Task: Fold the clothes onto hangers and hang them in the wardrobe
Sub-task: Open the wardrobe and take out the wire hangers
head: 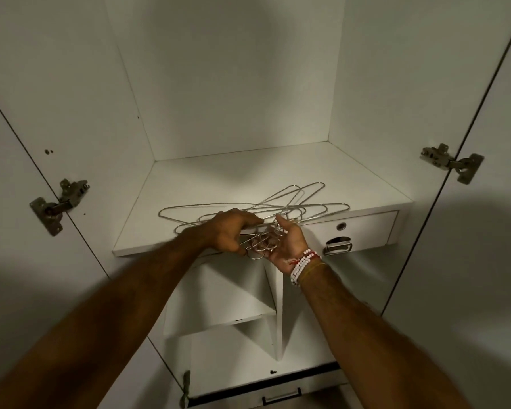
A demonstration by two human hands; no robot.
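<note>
Wardrobe shelf (219, 178), drawer (366, 228) beneath, hangers (307, 202), left hand (227, 228) gripping, right hand (289, 240) supporting

A tangled bundle of silver wire hangers (278, 202) is spread on the white shelf (189, 184) of an open white wardrobe (233, 84). Their necks are gripped from above by the left hand (227, 228). The hooks are cradled in the upturned right hand (289, 242), whose wrist is ringed with white and red bead bracelets (301, 267).

Hangers (257, 206) on shelf (171, 202), above drawer (363, 227)
</note>
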